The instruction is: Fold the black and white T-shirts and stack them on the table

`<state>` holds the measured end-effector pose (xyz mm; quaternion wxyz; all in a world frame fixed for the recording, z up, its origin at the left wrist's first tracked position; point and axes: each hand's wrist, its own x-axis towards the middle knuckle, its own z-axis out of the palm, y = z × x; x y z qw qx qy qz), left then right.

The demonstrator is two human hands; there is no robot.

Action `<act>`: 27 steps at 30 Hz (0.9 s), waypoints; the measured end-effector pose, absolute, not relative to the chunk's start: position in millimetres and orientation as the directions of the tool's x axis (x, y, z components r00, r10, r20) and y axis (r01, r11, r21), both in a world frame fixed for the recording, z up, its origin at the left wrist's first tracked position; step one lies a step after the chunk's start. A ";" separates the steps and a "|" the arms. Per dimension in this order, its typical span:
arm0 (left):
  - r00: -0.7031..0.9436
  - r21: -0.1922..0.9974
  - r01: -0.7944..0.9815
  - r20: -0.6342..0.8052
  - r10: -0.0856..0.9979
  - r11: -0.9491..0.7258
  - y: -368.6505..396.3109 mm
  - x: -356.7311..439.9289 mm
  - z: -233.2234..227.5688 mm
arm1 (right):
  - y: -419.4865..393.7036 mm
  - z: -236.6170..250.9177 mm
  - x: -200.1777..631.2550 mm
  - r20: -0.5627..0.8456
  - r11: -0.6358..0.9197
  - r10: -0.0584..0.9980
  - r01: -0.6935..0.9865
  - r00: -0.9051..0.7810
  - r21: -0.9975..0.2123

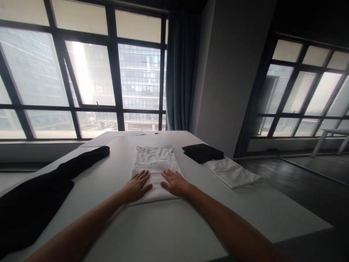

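A white garment [154, 160], folded into a long rectangle, lies flat on the white table [169, 229] in front of me. Its far part is wrinkled, while the near edge looks fairly straight. My left hand [137, 186] rests palm down on its left side, fingers stretched forward. On the right side my right hand [174, 182] lies flat in the same way, fingers pointing forward and inward. A strip of white fabric shows between the two hands. The kind of garment cannot be made out.
Dark cloth [40, 196] stretches along the table's left side. At the right lie a folded black garment [203, 153] and a folded white cloth [231, 173], close together. Papers [131, 134] lie at the far end, near the windows and a blue curtain [181, 72].
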<state>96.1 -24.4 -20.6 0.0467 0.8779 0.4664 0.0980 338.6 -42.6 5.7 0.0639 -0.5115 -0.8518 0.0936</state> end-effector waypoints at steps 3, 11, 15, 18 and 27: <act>0.442 0.162 0.876 0.108 0.890 -0.455 -18.4 87.6 -26.6 | -40.3 0.7 340.9 -0.098 0.377 0.907 0.895 -0.409 -0.239; 0.129 0.220 0.963 0.132 0.983 -0.156 13.2 64.2 -15.7 | -37.3 1.9 343.9 -0.075 0.307 0.941 0.928 -0.329 -0.211; 0.189 0.271 0.941 0.081 0.979 -0.204 48.2 59.9 9.1 | -39.6 5.4 343.8 -0.033 0.321 0.942 0.923 -0.335 -0.210; 0.273 0.302 0.917 0.005 0.962 -0.262 67.0 59.1 24.5 | -41.8 8.5 345.4 -0.023 0.330 0.939 0.918 -0.343 -0.218; 0.452 0.324 0.857 -0.101 0.887 -0.400 73.6 52.6 46.4 | -43.9 13.0 346.6 -0.017 0.336 0.937 0.913 -0.349 -0.232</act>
